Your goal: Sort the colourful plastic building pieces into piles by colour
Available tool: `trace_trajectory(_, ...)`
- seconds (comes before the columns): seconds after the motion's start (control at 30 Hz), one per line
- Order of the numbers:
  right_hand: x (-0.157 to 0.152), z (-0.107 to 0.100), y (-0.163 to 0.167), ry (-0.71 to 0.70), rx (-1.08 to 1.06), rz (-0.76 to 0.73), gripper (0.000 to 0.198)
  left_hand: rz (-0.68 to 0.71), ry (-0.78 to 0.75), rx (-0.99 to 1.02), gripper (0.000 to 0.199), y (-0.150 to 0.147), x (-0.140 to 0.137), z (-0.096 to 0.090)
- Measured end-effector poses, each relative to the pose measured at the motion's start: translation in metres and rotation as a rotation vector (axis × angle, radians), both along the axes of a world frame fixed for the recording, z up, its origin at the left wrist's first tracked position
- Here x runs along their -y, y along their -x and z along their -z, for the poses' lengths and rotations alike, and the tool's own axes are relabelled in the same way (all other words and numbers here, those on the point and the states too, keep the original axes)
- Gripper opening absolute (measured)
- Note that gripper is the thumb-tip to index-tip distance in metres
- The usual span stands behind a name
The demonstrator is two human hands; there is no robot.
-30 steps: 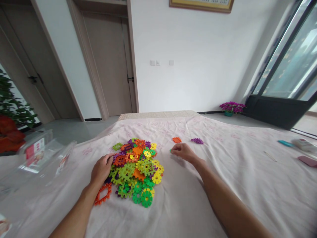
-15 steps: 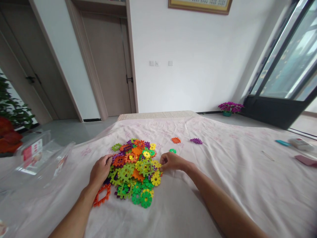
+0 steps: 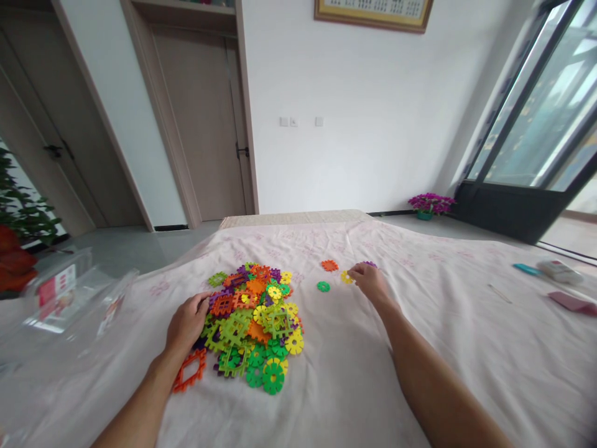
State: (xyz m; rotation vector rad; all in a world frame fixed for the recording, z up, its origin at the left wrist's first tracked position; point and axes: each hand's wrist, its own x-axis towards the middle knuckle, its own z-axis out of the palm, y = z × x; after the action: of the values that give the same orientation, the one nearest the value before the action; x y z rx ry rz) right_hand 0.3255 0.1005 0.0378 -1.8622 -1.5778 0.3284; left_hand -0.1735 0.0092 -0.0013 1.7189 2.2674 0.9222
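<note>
A heap of plastic interlocking toy pieces (image 3: 237,326) in green, yellow, orange and purple lies on the cloth. Against its left side rests my left hand (image 3: 189,320), fingers loosely curved and apart, holding no piece that I can see. An orange square frame piece (image 3: 190,370) lies below that wrist. Further right, my right hand (image 3: 369,279) pinches a yellow flower-shaped disc (image 3: 346,277) at its right edge, low over the cloth. Close by are an orange piece (image 3: 329,266) and a green disc (image 3: 323,286). A purple piece (image 3: 370,264) is partly hidden behind the right hand.
The pale floral cloth (image 3: 336,386) is wrinkled. Clear plastic packaging (image 3: 84,305) lies at the left. On the right are a thin stick (image 3: 499,294), a blue item (image 3: 529,269), a white pack (image 3: 559,272) and a pink item (image 3: 573,302).
My right hand has moved from the heap's right edge to the right and away from me, bringing a yellow disc beside the orange and green pieces. My left hand stays at the heap.
</note>
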Motion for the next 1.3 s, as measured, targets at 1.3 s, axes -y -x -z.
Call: trace_trajectory(1.3,0.065,-0.007,0.146,0.259,-0.358,-0.815,0.020,0.016,-0.014,-0.265,0.047,0.018,-0.006,0.004)
